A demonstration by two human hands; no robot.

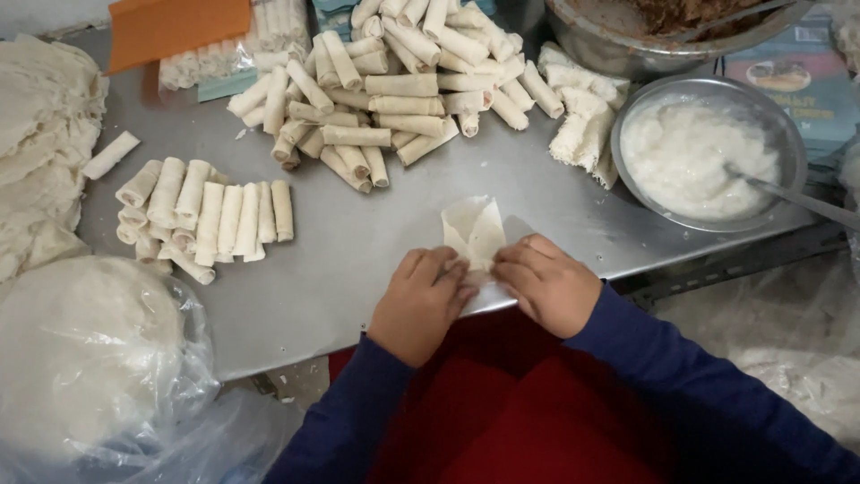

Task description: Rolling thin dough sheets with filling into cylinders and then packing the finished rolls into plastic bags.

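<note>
Head view shows your two hands at the near edge of the metal table (358,269), close to your body, so you can press down easily. Your left hand (421,300) and your right hand (548,282) both rest curled on the thin wrapper (475,231). The fingertips pinch its near end from both sides, and the far end sticks up in a folded point. Holding both sides at once keeps the soft sheet from sliding.

Toward the left edge lies a small neat row of rolls (206,220), side by side so they do not open up. A big pile of rolls (394,90) sits at the far edge, out of your way. The bowl of white paste (703,157), with a spoon (797,199) in it, stands by the right edge, near your right hand. A bag of round sheets (85,358) waits at the near left corner, next to your left arm.
</note>
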